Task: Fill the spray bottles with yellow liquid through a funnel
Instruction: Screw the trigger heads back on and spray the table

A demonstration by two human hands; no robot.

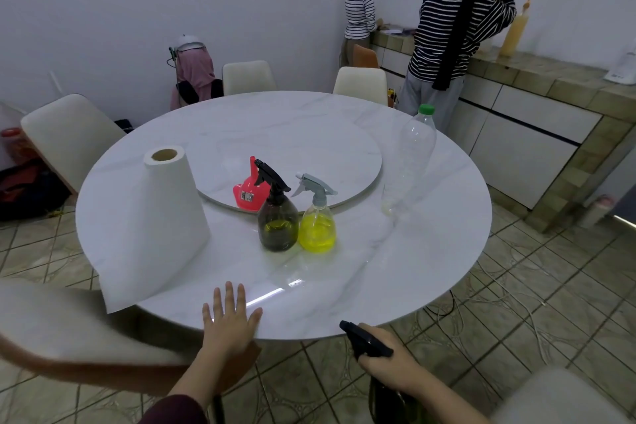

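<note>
Two spray bottles stand side by side near the middle of the round white table (395, 286): a dark smoky one with a black trigger (277, 217) and a clear one with a grey trigger (317, 222), both holding yellow liquid. Behind them a red funnel (248, 193) lies on the turntable. An empty clear plastic bottle with a green cap (411, 162) stands at the right. My left hand (229, 322) lies flat on the table's near edge, fingers straight. Below the edge, my right hand (389, 363) grips a third dark spray bottle (366, 341) by its neck.
A tall paper towel roll (155, 227) stands on the table's left side. White chairs ring the table; one chair back (69, 330) is close at my left. Two people in striped tops stand at the tiled counter (550, 79) at the back right.
</note>
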